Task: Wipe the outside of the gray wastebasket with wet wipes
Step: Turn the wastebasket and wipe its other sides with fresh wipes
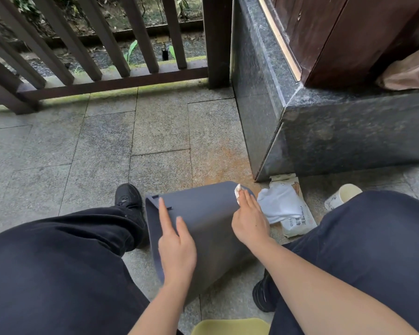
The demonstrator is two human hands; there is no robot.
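Both hands work together: brace the gray wastebasket (203, 223) with your flat, straight-fingered left hand (176, 247) while your right hand (248, 221) presses the wet wipe (237, 192) firmly along its far edge.

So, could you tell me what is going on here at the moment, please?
A seated person is cleaning a gray wastebasket that lies tipped on its side on the stone floor between their legs. The left hand rests flat on its outer wall to steady it, while the right hand presses a white wet wipe against the far right edge. A pack of wipes with a loose cloth on it and a paper cup lie to the right.
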